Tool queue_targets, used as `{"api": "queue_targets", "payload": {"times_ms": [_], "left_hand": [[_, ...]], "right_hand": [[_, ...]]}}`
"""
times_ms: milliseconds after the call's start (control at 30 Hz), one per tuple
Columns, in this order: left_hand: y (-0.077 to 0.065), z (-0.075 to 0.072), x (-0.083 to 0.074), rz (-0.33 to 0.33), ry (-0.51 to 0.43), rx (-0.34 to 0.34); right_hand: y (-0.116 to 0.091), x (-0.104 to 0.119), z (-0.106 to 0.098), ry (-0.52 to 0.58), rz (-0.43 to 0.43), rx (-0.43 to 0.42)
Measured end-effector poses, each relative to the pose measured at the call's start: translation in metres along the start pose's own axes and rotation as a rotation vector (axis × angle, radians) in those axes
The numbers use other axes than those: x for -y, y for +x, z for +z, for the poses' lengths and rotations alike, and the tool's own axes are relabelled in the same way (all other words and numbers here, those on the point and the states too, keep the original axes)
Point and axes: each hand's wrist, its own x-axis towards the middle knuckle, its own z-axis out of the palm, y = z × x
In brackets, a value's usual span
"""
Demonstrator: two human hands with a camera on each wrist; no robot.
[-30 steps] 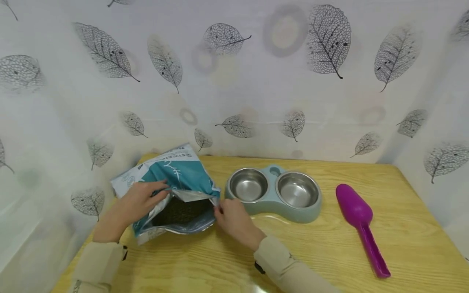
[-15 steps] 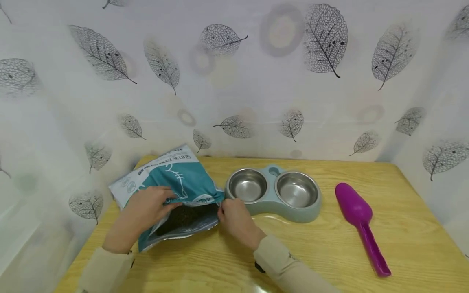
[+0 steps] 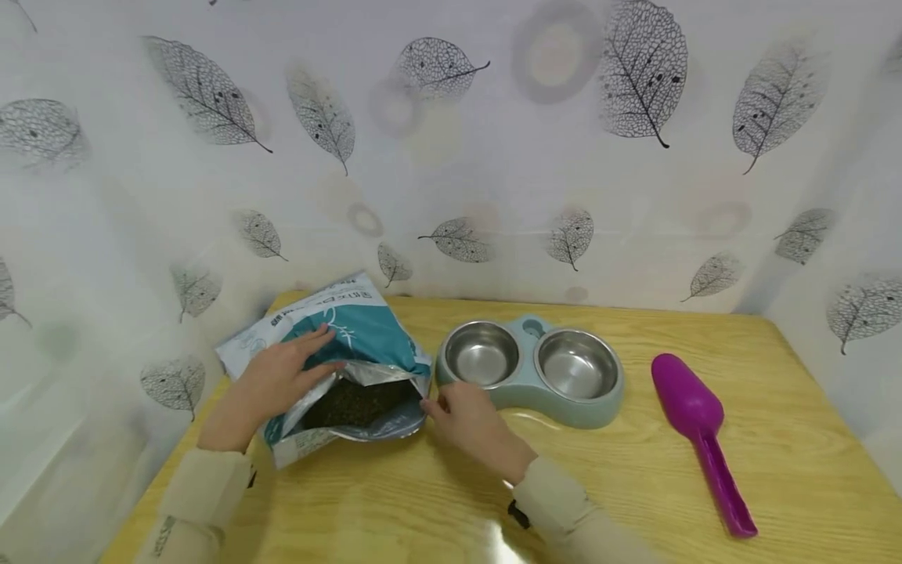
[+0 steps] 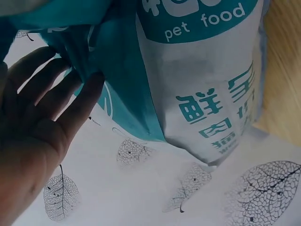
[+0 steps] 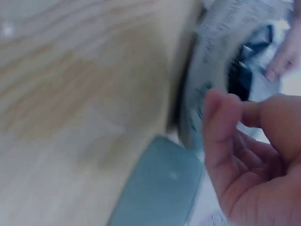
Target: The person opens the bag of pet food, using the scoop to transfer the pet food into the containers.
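A teal and white pet food bag (image 3: pixel 372 329) lies at the table's left with its mouth gaping toward me. Dark, small-grained contents (image 3: pixel 355 403) show inside, and "pet food" is printed on the side in the left wrist view. My left hand (image 3: pixel 275 380) rests on the bag's upper panel behind the mouth; its fingers (image 4: pixel 87 96) are spread and fairly straight against the teal film. At the right corner of the mouth, my right hand (image 3: pixel 475 423) pinches the bag's edge between thumb and curled forefinger. The right wrist view is blurred there.
Right of the bag stands a blue-grey double pet bowl (image 3: pixel 527 376) with two steel dishes, close to my right hand. Farther right lies a magenta scoop (image 3: pixel 698 427), handle toward me. A leaf-print curtain (image 3: pixel 493 172) hangs behind the wooden table (image 3: pixel 395 509).
The bag's upper flap sagged over the mouth half a second ago and is now back up, the mouth wider. My left fingers have shifted from the rim onto the panel.
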Motion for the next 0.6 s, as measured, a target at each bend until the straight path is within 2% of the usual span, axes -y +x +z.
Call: {"api": "queue_targets", "payload": {"times_ms": [100,167,233,367,467,600], "left_hand": [[0.001,0.001,0.003,0.007,0.021,-0.008],[0.003,0.003,0.006,0.026,0.044,-0.041],[0.005,0.004,0.008,0.045,0.073,-0.079],[0.011,0.01,0.01,0.078,0.134,-0.104],[0.01,0.017,0.007,0.109,0.136,-0.063],[0.011,0.019,0.004,0.136,0.055,-0.032]], "right_hand": [[-0.013,-0.01,-0.035,0.022,0.062,0.049],[-0.025,-0.019,-0.064,0.013,0.12,0.063],[-0.039,-0.031,-0.095,-0.005,0.192,0.076],[-0.072,-0.056,-0.149,-0.015,0.331,0.084],[-0.092,-0.072,-0.177,-0.032,0.426,0.073],[-0.11,-0.092,-0.2,-0.106,0.488,0.091]]}}
